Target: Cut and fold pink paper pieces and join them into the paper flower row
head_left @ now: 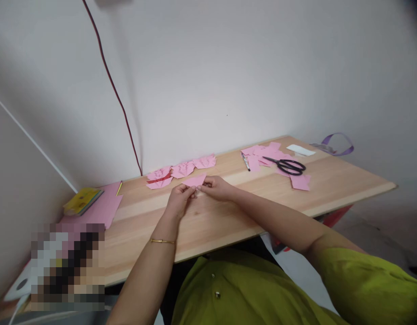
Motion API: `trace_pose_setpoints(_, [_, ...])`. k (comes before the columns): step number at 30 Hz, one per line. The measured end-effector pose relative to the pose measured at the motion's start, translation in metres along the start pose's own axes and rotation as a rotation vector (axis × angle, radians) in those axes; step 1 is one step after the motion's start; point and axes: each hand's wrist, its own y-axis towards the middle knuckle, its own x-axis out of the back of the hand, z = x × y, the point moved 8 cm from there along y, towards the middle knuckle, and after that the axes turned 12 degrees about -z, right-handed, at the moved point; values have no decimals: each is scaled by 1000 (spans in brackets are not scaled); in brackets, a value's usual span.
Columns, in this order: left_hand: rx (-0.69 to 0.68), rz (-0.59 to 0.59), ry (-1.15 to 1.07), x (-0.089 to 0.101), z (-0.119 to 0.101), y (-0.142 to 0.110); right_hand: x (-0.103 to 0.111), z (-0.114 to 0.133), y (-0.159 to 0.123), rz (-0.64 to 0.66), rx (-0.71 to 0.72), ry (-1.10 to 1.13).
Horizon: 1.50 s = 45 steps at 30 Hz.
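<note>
A small folded piece of pink paper point(196, 180) is held above the wooden table between both of my hands. My left hand point(180, 197) pinches its lower left part, thumb pointing right. At the lower right corner, my right hand point(218, 188) grips it between thumb and fingers. The two thumbs nearly meet at its lower edge. Just behind lie several cut and creased pink paper pieces point(182, 169) in a row near the wall, with a red strip point(159, 178) among those at the left.
Black-handled scissors point(291, 167) rest on pink scraps point(262, 151) at the right, beside a pen point(245, 162) and a white strip point(301, 150). Leftward, a yellow packet point(82, 201) sits on pink sheets point(113, 205) near a yellow pencil-like stick point(119, 188). A blurred patch hides the near left corner.
</note>
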Motion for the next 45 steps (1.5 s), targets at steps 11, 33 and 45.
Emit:
trace_pose_setpoints(11, [-120, -153, -105, 18, -21, 4, 3, -1, 0, -40, -13, -8])
trace_pose_setpoints(33, [-104, -69, -85, 7, -22, -3, 1, -7, -1, -34, -82, 1])
trace_pose_setpoints(45, [-92, -131, -225, 21, -20, 7, 4, -10, 0, -68, -51, -99])
